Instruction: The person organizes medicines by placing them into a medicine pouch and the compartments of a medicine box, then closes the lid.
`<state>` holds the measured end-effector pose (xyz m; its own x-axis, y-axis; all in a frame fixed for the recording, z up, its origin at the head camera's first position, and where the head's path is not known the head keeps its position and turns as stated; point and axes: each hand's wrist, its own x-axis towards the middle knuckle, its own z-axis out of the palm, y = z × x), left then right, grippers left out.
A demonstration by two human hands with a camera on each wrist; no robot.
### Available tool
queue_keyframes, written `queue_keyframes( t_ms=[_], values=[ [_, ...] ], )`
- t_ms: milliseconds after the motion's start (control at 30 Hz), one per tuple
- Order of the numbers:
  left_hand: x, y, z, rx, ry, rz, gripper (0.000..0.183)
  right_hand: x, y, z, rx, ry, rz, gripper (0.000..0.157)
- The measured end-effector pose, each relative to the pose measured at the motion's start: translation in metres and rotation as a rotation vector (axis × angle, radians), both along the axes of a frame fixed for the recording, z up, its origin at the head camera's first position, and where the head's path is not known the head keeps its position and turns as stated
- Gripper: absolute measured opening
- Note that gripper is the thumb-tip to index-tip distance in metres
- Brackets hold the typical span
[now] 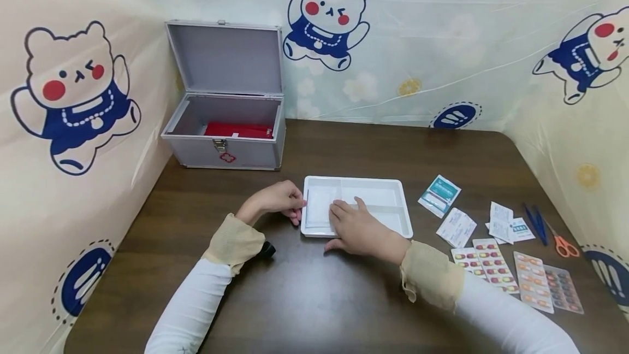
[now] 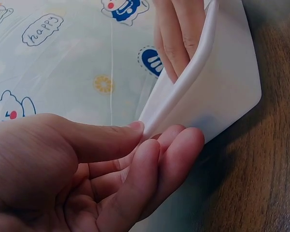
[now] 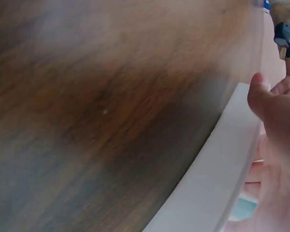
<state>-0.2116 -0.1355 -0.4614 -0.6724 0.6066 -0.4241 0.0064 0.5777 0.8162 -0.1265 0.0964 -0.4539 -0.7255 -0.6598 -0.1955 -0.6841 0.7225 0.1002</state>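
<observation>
A white divided tray [image 1: 405,209] lies on the brown table, its outer wall [image 2: 227,92] near in the left wrist view. My left hand [image 1: 280,200] is at the tray's left side, the thumb on the rim and the fingertips just under it. Inside the left compartment is a flat white piece [image 1: 319,206], partly covered by my right hand [image 1: 358,229]. The right fingers reach over the front rim and rest on that piece, extended, while the thumb stays outside the tray. In the right wrist view the front wall [image 3: 208,174] runs beside this hand.
An open grey case [image 1: 231,153] with a red pouch [image 1: 238,130] inside stands at the back left. To the right lie a teal-and-white packet [image 1: 439,195], white packets [image 1: 456,227], several pill blister packs [image 1: 533,282], blue tweezers [image 1: 538,224] and orange-handled scissors [image 1: 566,246].
</observation>
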Motion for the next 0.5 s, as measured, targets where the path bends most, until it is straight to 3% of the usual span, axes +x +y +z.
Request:
queue_keyframes(
  t_ms=[333, 500],
  values=[
    [0.000, 0.002, -0.004, -0.002, -0.007, 0.025, 0.022, 0.007, 0.022, 0.019, -0.173, -0.187, -0.056, 0.071],
    [-0.002, 0.002, -0.003, -0.016, -0.006, 0.026, 0.022, 0.004, 0.053, 0.037, -0.278, -0.081, -0.058, 0.057]
  ],
)
